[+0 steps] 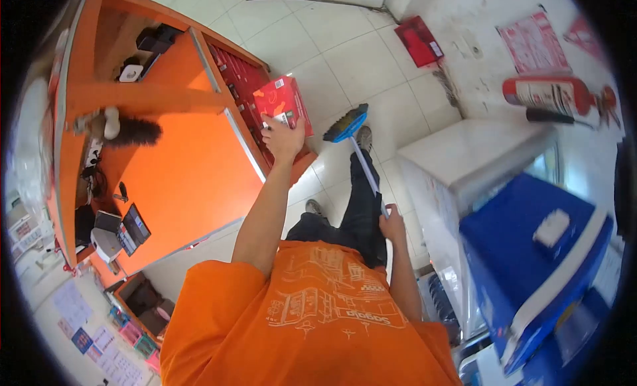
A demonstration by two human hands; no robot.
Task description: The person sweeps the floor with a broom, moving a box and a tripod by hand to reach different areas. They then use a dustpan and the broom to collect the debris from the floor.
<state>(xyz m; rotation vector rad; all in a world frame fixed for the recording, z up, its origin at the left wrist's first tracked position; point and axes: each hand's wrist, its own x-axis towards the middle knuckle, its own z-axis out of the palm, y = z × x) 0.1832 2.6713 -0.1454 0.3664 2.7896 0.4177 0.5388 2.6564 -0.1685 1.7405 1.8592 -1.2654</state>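
My left hand point(284, 139) is closed on the near end of a red cardboard box point(284, 97) with white labels. The box overlaps the end of an orange counter point(192, 167), beside its shelf of red packs point(240, 74). Low at my right side, my right hand point(392, 223) grips the pale handle of a broom point(366, 166). The broom's blue head with dark bristles point(346, 123) points away from me, just ahead of my shoe point(363, 138).
A white cabinet point(464, 150) stands on the right, near a blue cooler box point(531, 220) with a pale strap. A fire extinguisher point(547, 95) hangs on the wall. Far ahead, a red object point(418, 41) rests by the wall on the tiled floor point(332, 28). A card terminal point(135, 228) sits on the counter.
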